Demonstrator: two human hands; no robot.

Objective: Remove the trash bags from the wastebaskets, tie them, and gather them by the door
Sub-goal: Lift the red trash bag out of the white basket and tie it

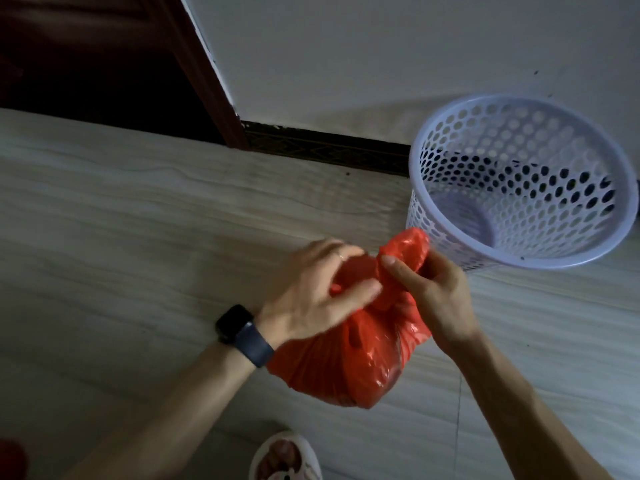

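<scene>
Knot time, by the looks of it. The red trash bag (349, 362) is out of the wastebasket (519, 263) and held up in front of the person over the floor (138, 237). I can't swear whether its bottom touches down. The basket stands with no liner in it at the floor's far edge, right against the baseboard (329, 147), with the door frame (214, 81) further left along that same edge.

Left hand (311, 289), the one with the watch (239, 327), has its fingers curled over the gathered neck and grips it. Right hand (436, 292) pinches the loose bunched top of the bag between thumb and fingers, the tail sticking up toward the basket.

My two cents on doing this bit well: keep the left hand clamped low on the neck so the twist doesn't unwind, and feed the tail round and through with the right. Snug the knot down close to the bulge rather than up near the tip. That plastic looks thin, so I'd pull steady, not yank, or it'll probably stretch and tear. Door's close, so it shouldn't have far to go once it's tied
</scene>
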